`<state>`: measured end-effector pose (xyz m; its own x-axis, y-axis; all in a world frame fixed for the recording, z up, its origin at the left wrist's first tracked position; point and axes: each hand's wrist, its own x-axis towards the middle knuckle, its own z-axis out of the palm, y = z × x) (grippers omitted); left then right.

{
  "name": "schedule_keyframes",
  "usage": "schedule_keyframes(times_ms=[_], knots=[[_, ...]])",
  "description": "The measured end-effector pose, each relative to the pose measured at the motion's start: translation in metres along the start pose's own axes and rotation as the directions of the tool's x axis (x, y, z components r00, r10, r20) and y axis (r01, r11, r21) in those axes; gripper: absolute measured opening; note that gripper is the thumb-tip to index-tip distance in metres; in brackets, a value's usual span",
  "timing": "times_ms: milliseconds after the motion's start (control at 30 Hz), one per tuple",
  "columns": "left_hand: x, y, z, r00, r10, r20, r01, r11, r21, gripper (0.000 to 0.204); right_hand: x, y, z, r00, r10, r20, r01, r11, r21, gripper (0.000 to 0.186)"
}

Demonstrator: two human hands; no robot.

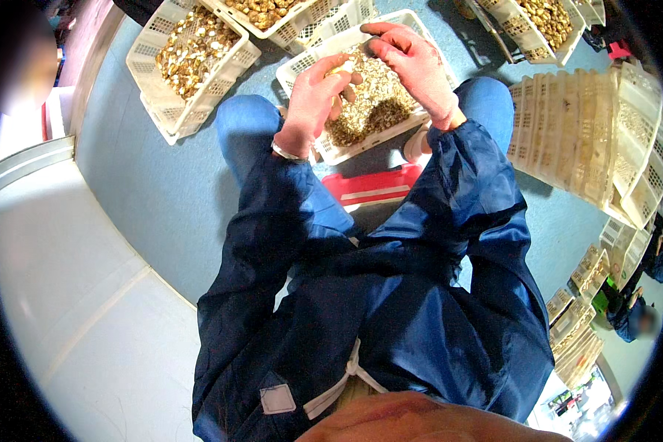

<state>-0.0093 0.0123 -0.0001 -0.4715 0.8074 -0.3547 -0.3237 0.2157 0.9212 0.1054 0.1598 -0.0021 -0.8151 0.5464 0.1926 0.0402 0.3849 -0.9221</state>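
Both my hands wear pink gloves with dark, soiled fingertips, raised over a white perforated crate (pixel 331 156) between my knees. My left hand (pixel 313 99) curls its fingers round a small pale yellowish lump (pixel 342 68), which looks like a mushroom; the fingers partly cover it. At the crate's far right side, my right hand (pixel 414 68) points its fingers leftward, with thumb and forefinger tips apart. Nothing shows between them, though the palm side is hidden. Below the hands lies a layer of small cream and brown pieces (pixel 372 92), darkened by shadow near the front.
A crate of brown and pale lumps (pixel 162 121) stands at left, with another crate (pixel 291 33) behind. A red object (pixel 372 186) sits between my legs. Stacked white crates (pixel 567 132) lean at right, and a filled crate (pixel 567 55) stands beyond. A pale wall (pixel 81 295) borders the left.
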Motion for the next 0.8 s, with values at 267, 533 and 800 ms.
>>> schedule_keyframes(times_ms=[267, 533, 800], knots=[[-0.005, 0.004, -0.003, 0.998, 0.022, 0.061, -0.02, 0.999, -0.042, 0.038, -0.001, -0.003, -0.006, 0.999, -0.006, 0.051, 0.006, 1.0, -0.01, 0.022], [0.003, -0.005, -0.006, 0.999, 0.034, 0.042, -0.035, 0.999, 0.007, 0.039, -0.005, -0.009, 0.0, 0.997, -0.001, 0.072, -0.002, 1.0, 0.031, 0.024], [0.002, -0.004, -0.001, 1.0, 0.018, 0.014, -0.018, 0.998, 0.062, 0.039, -0.001, -0.001, 0.001, 0.996, -0.089, -0.02, 0.087, 0.991, -0.098, 0.021]])
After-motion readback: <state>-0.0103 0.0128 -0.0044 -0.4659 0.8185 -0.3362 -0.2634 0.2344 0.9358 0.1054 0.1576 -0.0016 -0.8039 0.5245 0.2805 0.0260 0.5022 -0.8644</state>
